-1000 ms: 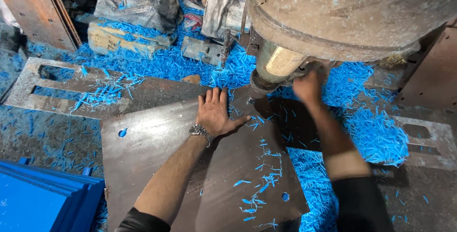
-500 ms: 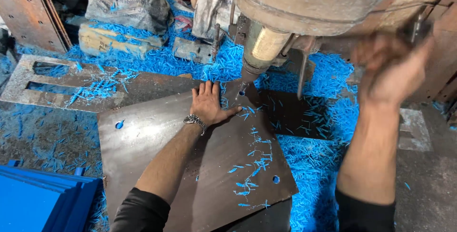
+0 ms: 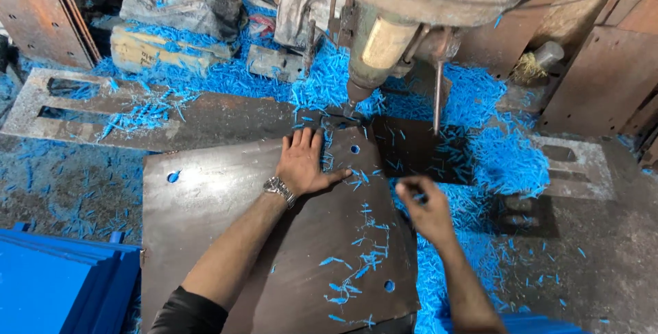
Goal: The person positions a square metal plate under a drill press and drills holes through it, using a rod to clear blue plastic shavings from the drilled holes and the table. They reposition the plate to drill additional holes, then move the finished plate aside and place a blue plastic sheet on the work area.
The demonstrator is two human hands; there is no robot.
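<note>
A dark brown metal sheet [image 3: 226, 197] with three round holes lies on the drill press table, strewn with blue shavings. My left hand [image 3: 305, 162], a wristwatch on its wrist, presses flat on the sheet's far end, fingers pointing at the drill bit [image 3: 351, 104]. The bit hangs just above the sheet's far edge under the cream-coloured spindle [image 3: 380, 46]. One hole [image 3: 354, 149] lies right beside my left thumb. My right hand [image 3: 425, 210] hovers at the sheet's right edge with fingers curled and blurred; I cannot see whether it holds anything.
Heaps of blue shavings [image 3: 507, 162] cover the table and floor. A thin metal rod [image 3: 436, 94] hangs beside the spindle. Blue sheets [image 3: 55, 286] are stacked at the lower left. A slotted grey plate [image 3: 41, 101] lies to the left, rusty plates [image 3: 603, 87] lean at the right.
My right hand has come down from up by the machine's right side to the sheet's right edge. My left hand has stayed flat on the sheet. The spindle now stands clear of the sheet.
</note>
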